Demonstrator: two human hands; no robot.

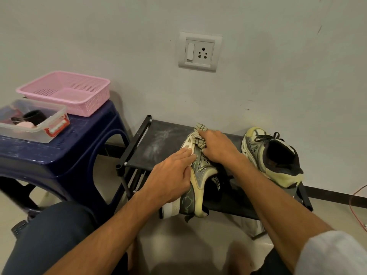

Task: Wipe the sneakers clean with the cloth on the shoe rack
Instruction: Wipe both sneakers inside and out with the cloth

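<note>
A grey and cream sneaker (198, 181) lies on its side on the black shoe rack (158, 143), its heel over the front edge. My left hand (170, 175) lies flat against its sole side with straight fingers, steadying it. My right hand (216, 147) grips a bunched cream cloth (199, 133) with dark stripes and presses it on the sneaker's toe end. A second matching sneaker (272, 155) stands at the right end of the rack, untouched.
A dark blue plastic stool (79, 139) stands left of the rack, carrying a pink basket (67, 92) and a clear container (33, 120) with small items. A wall socket (200, 51) is above the rack. A red wire (357, 207) lies on the floor at right.
</note>
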